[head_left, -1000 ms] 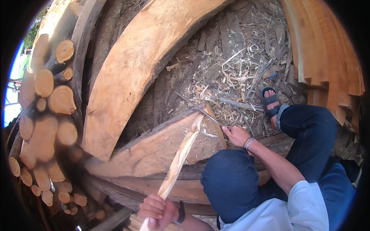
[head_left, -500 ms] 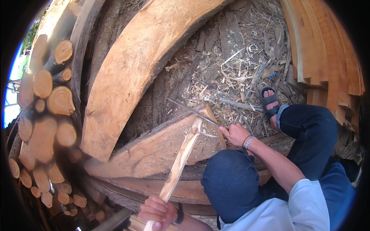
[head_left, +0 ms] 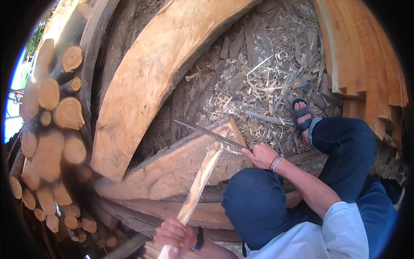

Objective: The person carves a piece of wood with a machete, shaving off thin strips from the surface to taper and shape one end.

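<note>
My left hand (head_left: 176,237) is closed round the near end of a pale, peeled wooden stick (head_left: 199,183). The stick slants up to the right, and its far end lies over a thick wedge-shaped slab of wood (head_left: 159,177). In my right hand (head_left: 261,155) is a machete (head_left: 202,129), its long narrow blade pointing left and lying across the stick near the far end. My fingers cover the machete's handle. A thin curl of shaving (head_left: 233,152) shows beside the blade.
A big curved slab (head_left: 142,73) lies beyond the wedge. Cut logs (head_left: 69,113) are stacked at the left, and sawn boards (head_left: 358,52) at the far right. Shavings and bark (head_left: 267,82) cover the ground near my sandalled foot (head_left: 301,113).
The machete has shifted left and nearer along the stick, with more of the blade's flat side showing. My left hand and the stick have moved slightly left.
</note>
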Available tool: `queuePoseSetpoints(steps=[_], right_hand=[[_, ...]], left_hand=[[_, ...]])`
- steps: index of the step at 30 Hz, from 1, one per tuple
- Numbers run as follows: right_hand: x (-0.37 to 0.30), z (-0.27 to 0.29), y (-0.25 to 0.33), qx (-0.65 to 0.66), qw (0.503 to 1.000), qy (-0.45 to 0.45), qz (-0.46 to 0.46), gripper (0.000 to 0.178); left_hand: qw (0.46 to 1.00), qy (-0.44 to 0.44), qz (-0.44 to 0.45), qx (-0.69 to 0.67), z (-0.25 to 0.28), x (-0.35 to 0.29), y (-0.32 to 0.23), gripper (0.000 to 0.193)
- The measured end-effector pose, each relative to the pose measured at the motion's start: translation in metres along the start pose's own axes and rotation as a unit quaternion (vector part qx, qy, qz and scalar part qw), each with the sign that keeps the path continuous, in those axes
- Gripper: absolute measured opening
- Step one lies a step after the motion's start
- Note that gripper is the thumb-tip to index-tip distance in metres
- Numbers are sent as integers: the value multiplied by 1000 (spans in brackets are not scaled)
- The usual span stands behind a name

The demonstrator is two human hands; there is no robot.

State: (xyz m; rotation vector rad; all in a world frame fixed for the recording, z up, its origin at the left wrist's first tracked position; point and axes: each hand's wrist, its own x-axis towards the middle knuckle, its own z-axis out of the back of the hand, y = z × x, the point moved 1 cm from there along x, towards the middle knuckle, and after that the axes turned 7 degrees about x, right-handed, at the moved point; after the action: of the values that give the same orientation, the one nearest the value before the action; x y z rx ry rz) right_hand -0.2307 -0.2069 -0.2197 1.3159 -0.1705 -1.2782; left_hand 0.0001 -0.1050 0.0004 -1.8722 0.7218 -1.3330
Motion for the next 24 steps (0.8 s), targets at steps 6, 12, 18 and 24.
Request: queuePoseSetpoints(steps=[6, 12, 18, 24], right_hand=[[-12, 1, 14, -19, 999, 4, 27, 73], [9, 7, -18, 8, 999, -8, -47, 72], [-7, -2, -5, 20, 1000, -1, 16, 69], [5, -2, -6, 19, 1000, -22, -11, 72]], left_hand=[[1000, -5, -15, 0, 1, -2, 0, 28], [1000, 12, -6, 8, -9, -2, -1, 28], [999, -34, -25, 19, -6, -1, 0, 29], [999, -42, -4, -9, -1, -2, 5, 31]])
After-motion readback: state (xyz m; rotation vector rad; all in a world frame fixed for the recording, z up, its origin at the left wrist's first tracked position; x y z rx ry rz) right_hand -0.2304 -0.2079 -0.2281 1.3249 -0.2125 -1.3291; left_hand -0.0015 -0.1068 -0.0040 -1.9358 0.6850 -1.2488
